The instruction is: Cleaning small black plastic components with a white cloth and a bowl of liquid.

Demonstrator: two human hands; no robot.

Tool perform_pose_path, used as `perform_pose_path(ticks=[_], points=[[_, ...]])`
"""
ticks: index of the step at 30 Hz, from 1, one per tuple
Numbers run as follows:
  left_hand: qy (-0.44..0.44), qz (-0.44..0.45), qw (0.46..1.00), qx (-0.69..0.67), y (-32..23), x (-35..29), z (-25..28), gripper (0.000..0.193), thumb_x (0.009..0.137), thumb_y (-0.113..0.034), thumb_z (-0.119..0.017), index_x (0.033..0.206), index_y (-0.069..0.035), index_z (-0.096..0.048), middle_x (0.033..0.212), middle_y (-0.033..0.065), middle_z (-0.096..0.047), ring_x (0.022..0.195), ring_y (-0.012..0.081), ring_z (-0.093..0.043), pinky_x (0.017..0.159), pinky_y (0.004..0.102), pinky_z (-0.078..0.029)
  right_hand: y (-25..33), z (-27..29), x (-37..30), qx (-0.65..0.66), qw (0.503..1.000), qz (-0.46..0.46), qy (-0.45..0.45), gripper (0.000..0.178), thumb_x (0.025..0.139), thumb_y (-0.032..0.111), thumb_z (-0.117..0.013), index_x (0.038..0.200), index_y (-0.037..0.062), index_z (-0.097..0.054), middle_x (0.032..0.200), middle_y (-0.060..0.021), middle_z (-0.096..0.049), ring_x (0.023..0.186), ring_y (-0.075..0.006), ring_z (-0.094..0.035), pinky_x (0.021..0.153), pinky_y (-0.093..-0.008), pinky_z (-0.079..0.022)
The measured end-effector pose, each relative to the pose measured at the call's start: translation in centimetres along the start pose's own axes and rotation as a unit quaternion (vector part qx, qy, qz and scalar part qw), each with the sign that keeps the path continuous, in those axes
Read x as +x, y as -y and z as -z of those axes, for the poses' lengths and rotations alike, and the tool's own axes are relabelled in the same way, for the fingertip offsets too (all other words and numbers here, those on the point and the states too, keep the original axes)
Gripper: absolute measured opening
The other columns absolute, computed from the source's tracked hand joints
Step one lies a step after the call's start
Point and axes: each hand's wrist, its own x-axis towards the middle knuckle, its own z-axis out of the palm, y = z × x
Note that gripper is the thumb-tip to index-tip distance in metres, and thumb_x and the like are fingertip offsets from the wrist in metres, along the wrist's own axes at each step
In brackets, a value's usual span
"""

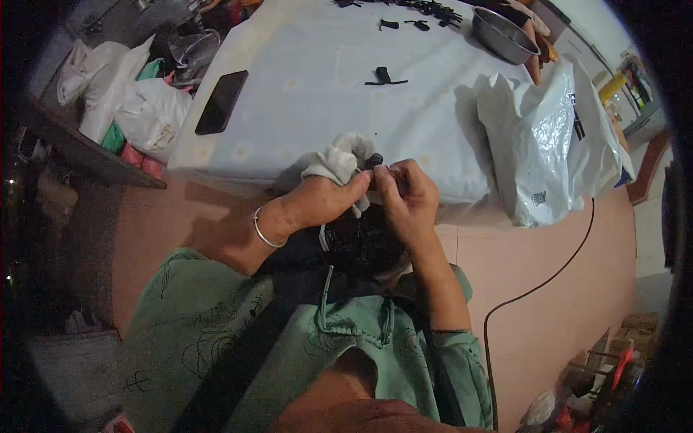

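My left hand [325, 199] is closed just over the table's near edge, its fingers covered by a white cloth or glove [338, 160] while the thumb is bare. Between the fingertips sits a small black piece [375, 159], mostly hidden. My right hand [411, 196] meets it from the right, thumb and forefinger pinched at the same piece. Below both hands, in my lap, lies a dark heap [364, 245] of black items, too dim to make out. A similar black piece with thin strips [385, 76] rests alone on the white tabletop [310, 94].
A black phone [222, 102] lies at the table's left. More black pieces [422, 13] are piled at the far edge, near a metal basin [504, 35] and another person's arm [532, 54]. A white plastic bag [541, 148] stands right; a black cable [530, 292] runs along the floor.
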Motion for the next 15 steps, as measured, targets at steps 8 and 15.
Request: perform_pose_path(ticks=[8, 15], points=[[-0.016, 0.057, 0.996, -0.070, 0.1, 0.0, -0.4, 0.019, 0.081, -0.006, -0.052, 0.099, -0.002, -0.051, 0.069, -0.0013, -0.053, 0.056, 0.0046, -0.050, 0.048, 0.0206, -0.043, 1.0, 0.6, 0.7, 0.120, 0.976, -0.148, 0.109, 0.022, 0.088, 0.016, -0.051, 0.072, 0.0012, -0.050, 0.063, 0.0048, -0.045, 0.060, -0.0056, -0.038, 0.053, -0.0213, -0.034], [-0.043, -0.045, 0.992, 0.109, -0.8, 0.1, -0.7, 0.018, 0.077, -0.008, -0.052, 0.094, 0.000, -0.054, 0.072, 0.0115, -0.058, 0.062, 0.0201, -0.059, 0.054, 0.0288, -0.046, -0.1, -1.2, -0.2, 0.061, 0.988, -0.117, 0.084, 0.026, 0.089, 0.021, -0.048, 0.075, -0.0002, -0.051, 0.056, -0.0071, -0.046, 0.054, -0.0104, -0.039, 0.050, -0.0286, -0.038]])
